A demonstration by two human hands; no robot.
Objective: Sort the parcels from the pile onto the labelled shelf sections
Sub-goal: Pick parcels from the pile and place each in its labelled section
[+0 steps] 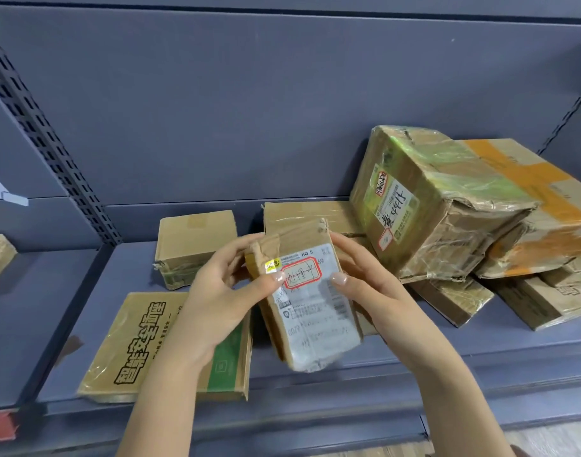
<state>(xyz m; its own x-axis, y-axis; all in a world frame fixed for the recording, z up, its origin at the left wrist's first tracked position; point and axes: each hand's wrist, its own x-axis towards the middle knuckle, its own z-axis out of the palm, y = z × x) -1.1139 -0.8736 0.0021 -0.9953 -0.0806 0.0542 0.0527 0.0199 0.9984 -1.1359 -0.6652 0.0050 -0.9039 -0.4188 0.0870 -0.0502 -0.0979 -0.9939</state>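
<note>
I pinch the small labelled parcel (310, 311) at its upper end, left hand (216, 291) and right hand (371, 285) on opposite long edges, its long axis hanging down towards me.

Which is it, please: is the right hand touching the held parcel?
Touching; head view shows the right hand gripping the parcel, thumb on its label.

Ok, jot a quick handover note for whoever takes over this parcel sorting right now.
Left hand and right hand both grip one small parcel, label up, above the shelf.
On the shelf: a flat printed box front left, a small box behind it, a leaning stack of boxes at right.
Done: some boxes shelved. Left: place the held parcel.
</note>
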